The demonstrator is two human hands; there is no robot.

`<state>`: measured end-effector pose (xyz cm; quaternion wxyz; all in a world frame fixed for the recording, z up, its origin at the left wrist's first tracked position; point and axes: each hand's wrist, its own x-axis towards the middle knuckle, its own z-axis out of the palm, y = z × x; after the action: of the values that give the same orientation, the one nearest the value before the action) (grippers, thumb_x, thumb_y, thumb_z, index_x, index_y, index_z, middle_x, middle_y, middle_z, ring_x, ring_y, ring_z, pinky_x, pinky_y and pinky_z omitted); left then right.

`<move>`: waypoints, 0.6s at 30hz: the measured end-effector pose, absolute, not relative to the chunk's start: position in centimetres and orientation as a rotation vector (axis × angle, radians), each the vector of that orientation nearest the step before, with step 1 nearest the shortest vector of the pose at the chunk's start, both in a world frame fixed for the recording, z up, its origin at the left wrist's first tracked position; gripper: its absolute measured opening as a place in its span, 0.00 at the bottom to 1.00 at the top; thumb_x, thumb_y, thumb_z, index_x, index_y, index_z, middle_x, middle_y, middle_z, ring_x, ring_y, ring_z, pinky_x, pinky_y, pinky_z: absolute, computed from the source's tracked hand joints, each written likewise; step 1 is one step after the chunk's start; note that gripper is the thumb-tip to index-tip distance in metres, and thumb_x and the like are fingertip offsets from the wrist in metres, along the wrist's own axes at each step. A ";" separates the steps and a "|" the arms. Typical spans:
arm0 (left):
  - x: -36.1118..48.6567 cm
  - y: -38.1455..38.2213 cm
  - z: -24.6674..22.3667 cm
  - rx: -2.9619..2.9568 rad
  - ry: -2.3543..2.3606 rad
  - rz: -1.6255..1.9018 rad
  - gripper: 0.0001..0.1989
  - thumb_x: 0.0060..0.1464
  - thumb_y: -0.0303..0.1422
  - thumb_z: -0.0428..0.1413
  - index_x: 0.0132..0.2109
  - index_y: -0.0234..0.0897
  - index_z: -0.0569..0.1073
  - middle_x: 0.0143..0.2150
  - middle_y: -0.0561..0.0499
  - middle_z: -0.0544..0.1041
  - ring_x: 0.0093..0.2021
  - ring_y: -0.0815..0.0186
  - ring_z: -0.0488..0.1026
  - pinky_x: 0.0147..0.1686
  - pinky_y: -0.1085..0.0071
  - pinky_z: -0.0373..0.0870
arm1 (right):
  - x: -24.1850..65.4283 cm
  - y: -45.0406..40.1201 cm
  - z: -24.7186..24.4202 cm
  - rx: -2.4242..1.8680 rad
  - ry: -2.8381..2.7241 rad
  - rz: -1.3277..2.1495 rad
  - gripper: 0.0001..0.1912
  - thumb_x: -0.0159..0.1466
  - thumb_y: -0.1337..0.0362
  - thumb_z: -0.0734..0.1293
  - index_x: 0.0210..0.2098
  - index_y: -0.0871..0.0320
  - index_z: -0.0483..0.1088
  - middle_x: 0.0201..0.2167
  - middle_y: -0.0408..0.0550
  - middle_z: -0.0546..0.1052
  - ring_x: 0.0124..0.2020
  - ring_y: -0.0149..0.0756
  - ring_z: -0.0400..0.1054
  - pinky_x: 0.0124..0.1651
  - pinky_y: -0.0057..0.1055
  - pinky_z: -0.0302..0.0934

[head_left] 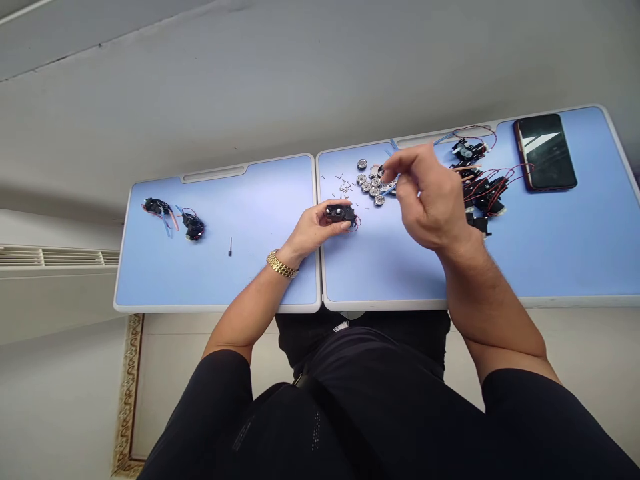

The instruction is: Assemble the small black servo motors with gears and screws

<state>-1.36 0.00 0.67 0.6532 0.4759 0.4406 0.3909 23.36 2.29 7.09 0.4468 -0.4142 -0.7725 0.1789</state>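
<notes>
A pale grey wall stands beyond a two-panel folding table with blue tops and white rims, a white slatted radiator is fitted at left, and a pale floor carries a cream rug with gold patterned border, under even, diffuse light.

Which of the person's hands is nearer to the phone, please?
Right. The right hand is left of the phone; the left hand is farther left, holding a black part.

Right hand's fingertips blurred; scattered tiny bits too small to identify.
</notes>
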 end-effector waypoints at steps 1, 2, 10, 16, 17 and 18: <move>-1.5 -0.1 0.6 1.084 0.987 0.893 0.30 0.50 0.42 0.79 0.57 0.38 0.82 0.51 0.44 0.85 0.51 0.59 0.84 0.54 0.60 0.84 | 23.3 2.4 6.8 -1.026 -1.959 0.473 0.12 0.78 0.61 0.59 0.52 0.50 0.73 0.38 0.46 0.82 0.34 0.39 0.75 0.42 0.40 0.71; -1.7 -0.1 0.6 1.090 0.974 0.895 0.29 0.50 0.42 0.79 0.56 0.38 0.81 0.51 0.45 0.85 0.51 0.59 0.84 0.55 0.59 0.84 | 23.2 2.5 6.5 -1.021 -2.005 0.498 0.11 0.77 0.61 0.60 0.50 0.51 0.74 0.38 0.47 0.82 0.35 0.39 0.75 0.42 0.40 0.70; -2.0 0.0 0.0 1.184 0.937 0.851 0.31 0.46 0.42 0.81 0.53 0.37 0.81 0.49 0.47 0.85 0.47 0.64 0.83 0.56 0.62 0.82 | 21.9 2.5 4.2 -1.018 -2.281 0.655 0.11 0.69 0.56 0.75 0.49 0.52 0.80 0.42 0.49 0.82 0.38 0.41 0.73 0.41 0.38 0.62; -1.7 -0.1 -0.4 1.181 0.936 0.850 0.30 0.46 0.45 0.80 0.50 0.35 0.80 0.48 0.46 0.85 0.47 0.62 0.83 0.55 0.61 0.80 | 21.2 2.1 4.0 -0.999 -2.311 0.719 0.10 0.68 0.57 0.76 0.45 0.53 0.78 0.42 0.50 0.82 0.41 0.43 0.73 0.42 0.38 0.62; -1.6 -0.2 -0.4 1.181 0.940 0.854 0.29 0.46 0.45 0.80 0.48 0.35 0.80 0.47 0.46 0.85 0.47 0.62 0.83 0.55 0.61 0.79 | 21.1 2.1 4.1 -0.988 -2.303 0.732 0.09 0.68 0.58 0.76 0.45 0.53 0.78 0.42 0.50 0.82 0.40 0.43 0.73 0.43 0.38 0.63; -1.6 -0.2 -0.3 1.180 0.945 0.857 0.28 0.46 0.44 0.80 0.47 0.35 0.80 0.47 0.46 0.85 0.47 0.62 0.82 0.55 0.61 0.79 | 21.1 2.0 4.1 -0.976 -2.291 0.746 0.09 0.68 0.58 0.76 0.44 0.54 0.77 0.42 0.50 0.82 0.40 0.43 0.73 0.43 0.38 0.63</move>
<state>-1.63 -0.19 -0.30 0.6457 0.5185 0.4152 0.3767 21.10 2.03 4.12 0.2678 -0.3619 -0.8491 0.2764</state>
